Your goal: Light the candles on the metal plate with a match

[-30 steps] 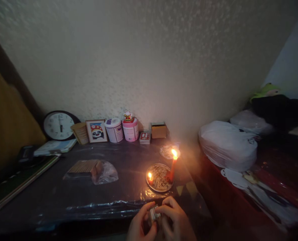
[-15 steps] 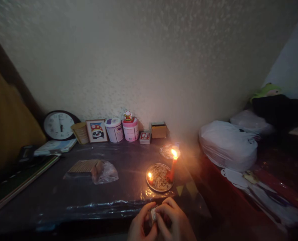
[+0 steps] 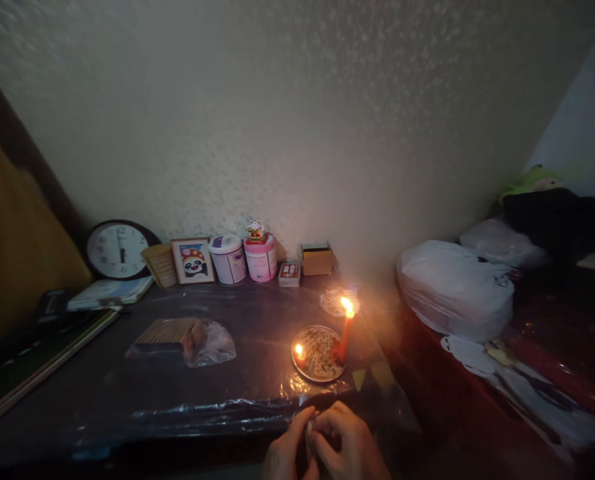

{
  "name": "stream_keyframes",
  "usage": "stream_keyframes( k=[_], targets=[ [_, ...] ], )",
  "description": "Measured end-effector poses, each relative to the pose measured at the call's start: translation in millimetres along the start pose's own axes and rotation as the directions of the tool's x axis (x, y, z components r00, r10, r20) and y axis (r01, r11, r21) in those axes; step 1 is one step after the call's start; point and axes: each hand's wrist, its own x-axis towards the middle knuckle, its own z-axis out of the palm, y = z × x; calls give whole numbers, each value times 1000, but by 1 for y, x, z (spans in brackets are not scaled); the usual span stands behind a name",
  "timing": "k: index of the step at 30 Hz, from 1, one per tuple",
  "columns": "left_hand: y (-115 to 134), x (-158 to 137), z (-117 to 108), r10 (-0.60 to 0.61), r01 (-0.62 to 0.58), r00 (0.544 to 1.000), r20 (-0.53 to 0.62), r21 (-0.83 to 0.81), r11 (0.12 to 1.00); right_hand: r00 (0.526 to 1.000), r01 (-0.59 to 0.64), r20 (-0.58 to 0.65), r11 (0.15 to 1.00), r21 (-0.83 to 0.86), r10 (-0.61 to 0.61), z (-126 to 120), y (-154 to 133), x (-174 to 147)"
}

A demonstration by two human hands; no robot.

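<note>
My left hand (image 3: pixel 288 445) and my right hand (image 3: pixel 350 445) meet at the table's front edge, fingers pinched together. Between their fingertips is a small pale object (image 3: pixel 309 432), mostly hidden, its kind unclear. Just beyond the hands lies a round metal plate (image 3: pixel 319 381) with a speckled, crusted surface. A tall lit red candle (image 3: pixel 345 339) stands at the plate's right side, and a short lit candle (image 3: pixel 300 359) burns at its left. Another small dish (image 3: pixel 331 303) sits behind the tall flame.
Plastic film covers the dark table (image 3: pixel 192 387). A bag of brown sticks or slabs (image 3: pixel 170 331) lies left. Along the wall stand a clock (image 3: pixel 112 250), a panda picture (image 3: pixel 195 261), tubs (image 3: pixel 228 261) and a cardboard box (image 3: pixel 316 260). White plastic bags (image 3: pixel 452 287) rest on the right.
Both hands have drawn closer together and turned slightly. The small pale striped object, plainer before, is now mostly covered by the fingers.
</note>
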Motion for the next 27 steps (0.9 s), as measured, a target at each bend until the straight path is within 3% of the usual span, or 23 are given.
stream_keyframes(
  k=[5,14,27],
  targets=[
    [-4,-2,3,29,-29,999,-29,0,1000,997,-71,-17,993,99,73,3,4,2],
    [-8,-3,4,6,-6,1000,22,-11,1000,996,-64,-62,997,31,66,7,10,3],
    [-14,-4,4,77,-76,997,-21,48,996,997,41,-61,999,-24,-43,7,13,1]
  ],
)
